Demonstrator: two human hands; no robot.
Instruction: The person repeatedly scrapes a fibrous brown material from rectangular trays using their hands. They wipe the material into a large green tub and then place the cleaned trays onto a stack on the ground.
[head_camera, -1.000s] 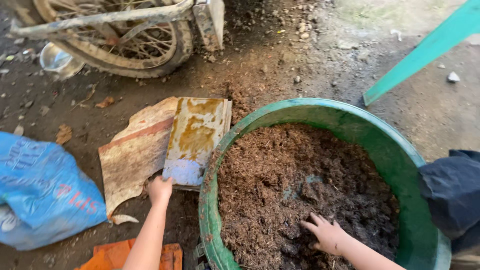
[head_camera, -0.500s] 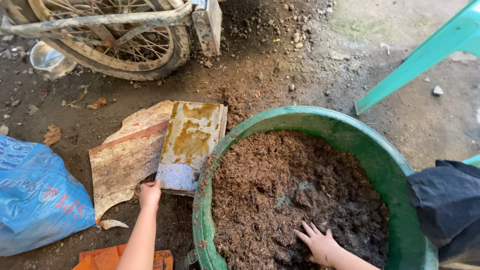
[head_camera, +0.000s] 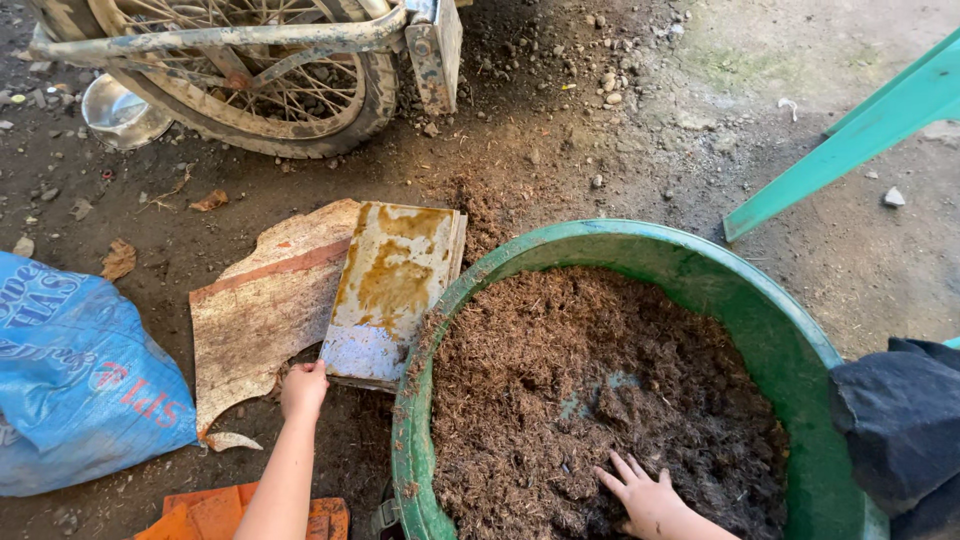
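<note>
A large green tub (head_camera: 700, 262) sits on the dirt ground, filled with brown fibrous soil mix (head_camera: 560, 370). My right hand (head_camera: 643, 497) lies flat on the mix near the tub's near side, fingers spread. My left hand (head_camera: 303, 388) rests at the near edge of a rusty flat metal sheet (head_camera: 393, 285) lying left of the tub, fingers curled at its corner. A broken board (head_camera: 262, 310) with a reddish stripe lies under and left of that sheet.
A spoked wheel (head_camera: 270, 90) with a metal frame stands at the top left, a metal bowl (head_camera: 120, 112) beside it. A blue woven sack (head_camera: 75, 375) lies at left, orange pieces (head_camera: 210, 515) near the bottom. A teal chair leg (head_camera: 850, 130) slants at right; dark cloth (head_camera: 900, 420) drapes the tub's right rim.
The view has shifted slightly, so everything sits lower in the frame. My left hand stays at the sheet's near corner and my right hand stays on the soil mix.
</note>
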